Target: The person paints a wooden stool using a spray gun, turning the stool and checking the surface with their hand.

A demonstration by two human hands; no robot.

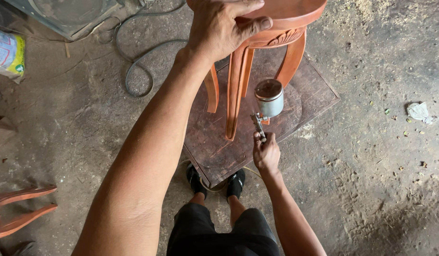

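Meanwhile, at the stool:
Stool (257, 52): reddish-orange, standing on a dark board (314, 95).
Left hand (224, 26): clamped over the seat's rim.
Right hand (266, 154): gripping a spray gun (268, 102) beside a leg.
Progress: legs appear evenly coated; remaining work cannot be judged.

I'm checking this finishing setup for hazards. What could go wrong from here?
The stool stands on a small dark board, steadied only by the left hand on its seat; a push could tip it. The spray gun in the right hand sits close to a leg, so runs may form. The hose on the floor could snag feet.
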